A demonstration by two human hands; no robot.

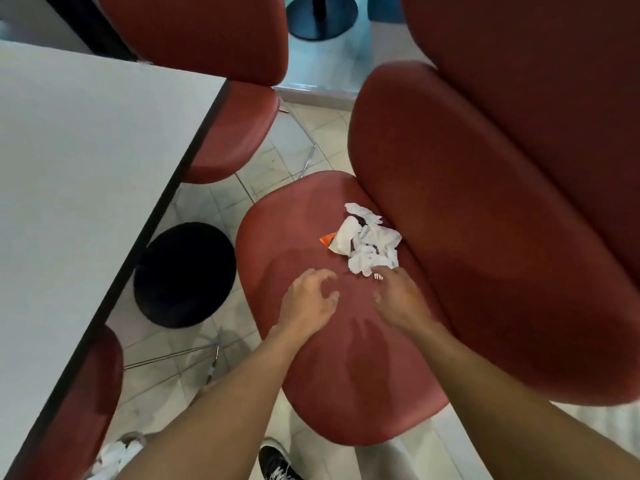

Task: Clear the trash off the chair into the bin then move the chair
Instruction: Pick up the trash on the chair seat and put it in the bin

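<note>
A red padded chair (304,358) stands in front of me with its backrest (485,237) to the right. Crumpled white tissues (370,244) and an orange wrapper scrap (327,240) lie on the seat near the backrest. My left hand (308,303) hovers over the seat with loosely curled fingers, holding nothing, a short way from the trash. My right hand (398,299) reaches toward the tissue pile, its fingertips at the pile's near edge. A black round bin (185,275) sits on the floor left of the chair, partly under the table.
A white table (86,174) with a dark edge fills the left side. Other red chairs stand at the top (221,81), at the bottom left (79,410) and behind the backrest at the right (554,81). The floor is light tile. My shoes show at the bottom.
</note>
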